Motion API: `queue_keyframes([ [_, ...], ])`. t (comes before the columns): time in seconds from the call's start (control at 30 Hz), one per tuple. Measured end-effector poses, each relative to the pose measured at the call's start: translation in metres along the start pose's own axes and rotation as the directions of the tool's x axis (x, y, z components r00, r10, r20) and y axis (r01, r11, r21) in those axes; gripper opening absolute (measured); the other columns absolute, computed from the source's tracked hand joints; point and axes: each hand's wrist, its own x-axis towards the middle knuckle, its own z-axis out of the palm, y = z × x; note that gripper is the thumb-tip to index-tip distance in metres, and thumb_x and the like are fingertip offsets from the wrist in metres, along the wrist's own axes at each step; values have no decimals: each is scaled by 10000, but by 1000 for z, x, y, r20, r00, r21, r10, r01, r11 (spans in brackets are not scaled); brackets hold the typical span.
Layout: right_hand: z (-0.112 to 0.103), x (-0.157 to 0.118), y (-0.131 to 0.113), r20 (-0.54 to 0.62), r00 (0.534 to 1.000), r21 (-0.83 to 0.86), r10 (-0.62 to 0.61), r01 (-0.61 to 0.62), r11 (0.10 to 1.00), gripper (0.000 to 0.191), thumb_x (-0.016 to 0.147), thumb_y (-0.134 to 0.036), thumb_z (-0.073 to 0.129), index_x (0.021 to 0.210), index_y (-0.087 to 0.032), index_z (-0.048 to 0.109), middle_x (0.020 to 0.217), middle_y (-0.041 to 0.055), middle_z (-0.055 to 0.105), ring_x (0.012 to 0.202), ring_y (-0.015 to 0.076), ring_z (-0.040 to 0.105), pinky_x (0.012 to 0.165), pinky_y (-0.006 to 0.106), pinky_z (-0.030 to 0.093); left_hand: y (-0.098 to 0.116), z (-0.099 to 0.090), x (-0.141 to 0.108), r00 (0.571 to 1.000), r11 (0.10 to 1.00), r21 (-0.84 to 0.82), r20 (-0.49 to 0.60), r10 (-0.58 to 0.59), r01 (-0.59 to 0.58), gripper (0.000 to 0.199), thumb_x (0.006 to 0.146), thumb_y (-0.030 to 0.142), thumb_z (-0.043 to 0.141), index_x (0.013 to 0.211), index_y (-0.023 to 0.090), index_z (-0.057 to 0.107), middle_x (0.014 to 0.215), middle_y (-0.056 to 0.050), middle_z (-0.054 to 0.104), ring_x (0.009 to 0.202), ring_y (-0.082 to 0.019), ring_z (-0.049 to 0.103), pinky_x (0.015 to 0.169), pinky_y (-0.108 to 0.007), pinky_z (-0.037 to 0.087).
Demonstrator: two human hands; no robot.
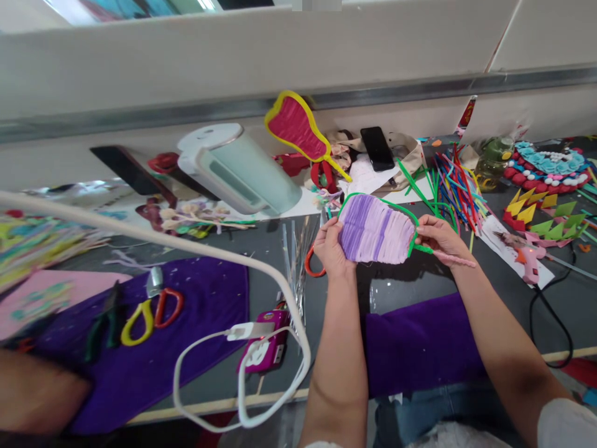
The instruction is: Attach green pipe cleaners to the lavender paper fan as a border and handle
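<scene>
A fan-shaped pipe-cleaner piece (373, 229) in purple, lilac and pale pink stripes hangs between my hands above the table. A green pipe cleaner runs along its edge, and a twisted pink stem sticks out at its right end. My left hand (332, 246) grips the wide left edge, thumb on top. At the narrow right end, by the green edging and the stem, my right hand (437, 238) is closed with thumb and fingers pinched. Orange-handled scissors (316, 261) lie partly hidden behind my left hand.
A red fan with yellow edging (298, 126) leans near a pale green pitcher (247, 165). Loose pipe cleaners (459, 190) and a pink glue gun (529, 260) are at right. At left, a white cable (275, 267) arches over a purple cloth (205, 298); another person's arm (40, 395) shows there.
</scene>
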Motion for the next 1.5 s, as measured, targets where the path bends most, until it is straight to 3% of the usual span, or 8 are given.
queue_keyframes([
  [0.33, 4, 3, 4, -41, 998, -54, -53, 51, 997, 268, 599, -283, 841, 685, -195, 602, 588, -74, 556, 517, 57, 472, 503, 191, 375, 4, 4, -6, 999, 994, -109, -30, -19, 16, 212, 514, 201, 736, 715, 163, 680, 645, 29, 633, 636, -111, 565, 654, -245, 440],
  [0.57, 7, 2, 6, -98, 989, -106, -115, 105, 989, 247, 586, -301, 848, 687, -203, 646, 624, -48, 593, 563, 81, 522, 554, 221, 437, 3, 4, -4, 999, 996, -87, -53, -9, 5, 204, 518, 204, 723, 714, 167, 682, 649, 26, 633, 634, -114, 561, 652, -252, 449],
  [0.9, 4, 2, 6, -29, 986, -205, -162, 153, 967, 292, 617, -332, 850, 704, -194, 608, 610, -59, 559, 528, 64, 463, 499, 203, 371, 0, 2, -2, 1000, 999, -38, -26, -3, 2, 252, 516, 272, 700, 743, 175, 646, 670, 31, 609, 640, -110, 543, 647, -254, 434],
  [1.13, 2, 4, 7, 27, 995, -122, -96, 98, 988, 330, 617, -294, 854, 855, -202, 646, 752, -24, 658, 664, 86, 599, 634, 209, 485, 4, 1, -1, 999, 1000, 16, -24, 24, -23, 279, 516, 313, 707, 749, 173, 643, 676, 30, 597, 645, -114, 538, 653, -263, 424],
  [1.27, -7, 6, 3, -40, 997, -63, -62, 60, 996, 341, 646, -313, 830, 918, -202, 657, 771, -22, 680, 582, 66, 572, 486, 168, 431, 5, 1, 1, 999, 998, -48, -22, -31, 29, 276, 489, 284, 723, 733, 184, 643, 672, 24, 609, 650, -123, 544, 657, -266, 433],
  [1.37, -15, 5, -3, -142, 985, -9, -101, 100, 995, 309, 662, -336, 817, 889, -201, 657, 756, -27, 673, 557, 56, 552, 424, 143, 383, 5, 0, 2, 997, 995, -63, -3, -77, 77, 276, 476, 272, 730, 726, 194, 641, 683, 18, 626, 663, -135, 555, 661, -271, 448],
  [1.5, -16, 4, -6, -167, 977, -15, -134, 133, 991, 292, 687, -386, 798, 865, -194, 667, 757, -14, 669, 569, 59, 550, 434, 142, 386, 6, -1, -1, 975, 976, -109, 144, -170, 187, 348, 466, 277, 768, 777, 187, 643, 732, 11, 646, 741, -156, 609, 722, -283, 478],
])
